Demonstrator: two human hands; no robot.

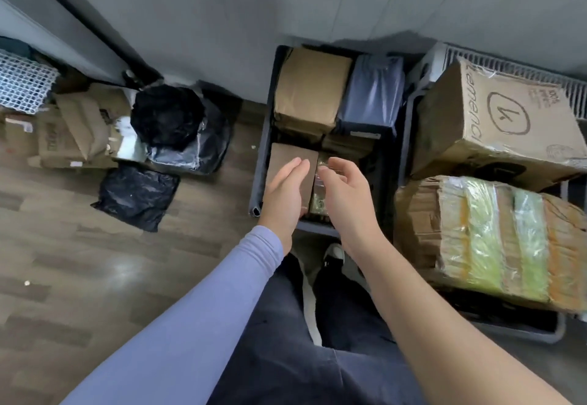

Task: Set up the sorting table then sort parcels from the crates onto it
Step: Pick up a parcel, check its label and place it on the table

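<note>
Progress: the sorting table is not in view, so its setup cannot be judged. The dark crate against the far wall appears well filled: a tan paper-wrapped parcel at far left, a grey-blue poly mailer at far right, a flat brown parcel at near left, and a clear-wrapped parcel just beside it. Judgement: sorting from this crate is at an early stage, with most parcels left to move. To the right, a second crate carries a printed cardboard box and a taped bundle, both apparently untouched.

Grip: left hand, in a lilac sleeve, lies flat over the flat brown parcel, fingers straight and together; contact looks likely but is not certain. Right hand hovers above the clear-wrapped parcel, fingers loosely spread and slightly curved, holding nothing.

Elsewhere: black bin bags and flattened cardboard on the floor at far left.
</note>
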